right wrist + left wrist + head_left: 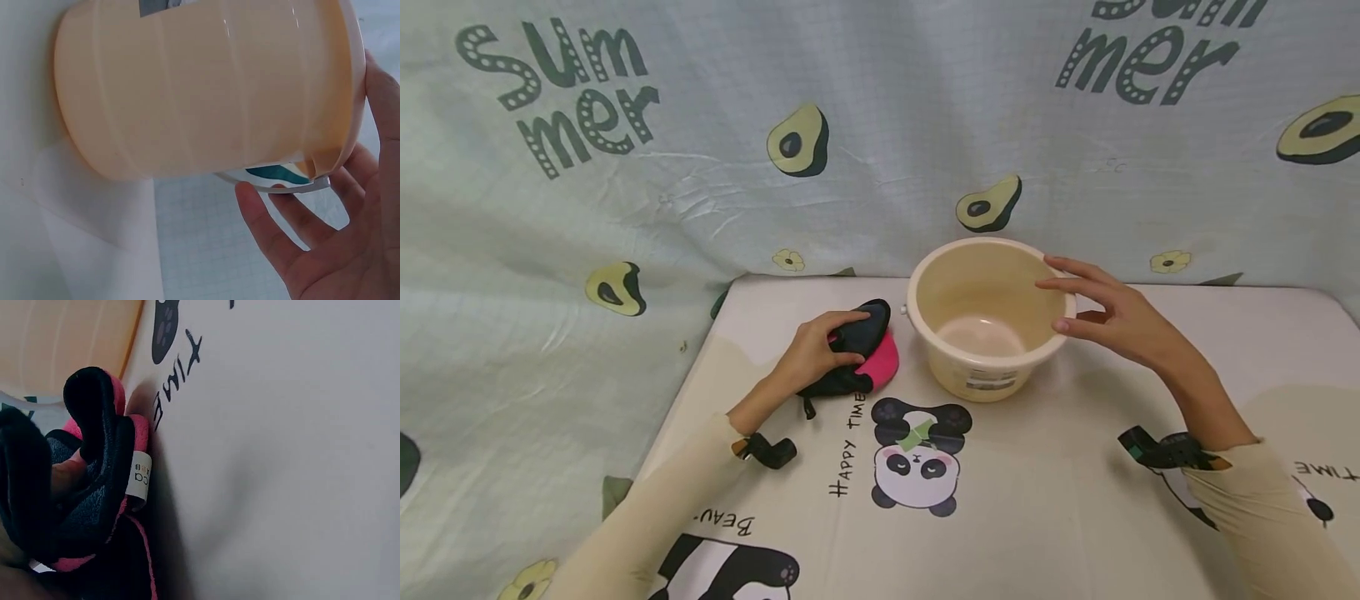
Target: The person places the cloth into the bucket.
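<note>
My left hand [822, 346] grips a soft black, dark grey and pink fabric item [882, 363], its thumb and fingers pinching the folded upper part. In the left wrist view the item [100, 481] shows pink edging and a small white label [139, 476]; its exact kind is unclear. Just right of it stands a cream plastic bucket [951, 354], upright on the table. My right hand [1108, 317] holds the bucket's right rim, with some fingers reaching over the edge. In the right wrist view other fingers [262, 222] spread outside the wall, near the bucket's handle [294, 187].
The table [1022, 492] has a pale cover with printed pandas and lettering. Behind and to the left hangs a light curtain [880, 125] with avocado prints. A wrist camera [767, 450] sits on the left wrist, another [1165, 450] on the right.
</note>
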The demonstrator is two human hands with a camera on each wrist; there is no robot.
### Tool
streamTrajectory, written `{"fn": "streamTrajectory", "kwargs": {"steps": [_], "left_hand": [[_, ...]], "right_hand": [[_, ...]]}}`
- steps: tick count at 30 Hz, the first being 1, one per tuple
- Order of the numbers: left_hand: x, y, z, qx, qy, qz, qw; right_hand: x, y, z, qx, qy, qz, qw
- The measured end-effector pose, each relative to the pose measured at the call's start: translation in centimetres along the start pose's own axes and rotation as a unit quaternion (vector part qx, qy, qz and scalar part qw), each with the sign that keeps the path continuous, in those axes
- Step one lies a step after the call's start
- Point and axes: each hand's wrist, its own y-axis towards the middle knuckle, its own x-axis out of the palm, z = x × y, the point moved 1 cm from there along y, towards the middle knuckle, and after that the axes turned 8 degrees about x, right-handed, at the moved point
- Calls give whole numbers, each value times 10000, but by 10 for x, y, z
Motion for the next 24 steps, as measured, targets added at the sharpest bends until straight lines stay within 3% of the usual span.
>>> {"fn": "streamTrajectory", "kwargs": {"steps": [18, 24], "left_hand": [[-17, 8, 0, -561, -379, 695, 9953], [-20, 11, 1, -678, -624, 766, 9928]], "right_hand": [[-1, -2, -4, 54, 64, -119, 9999], [-3, -2, -5, 62, -12, -201, 9998]]}}
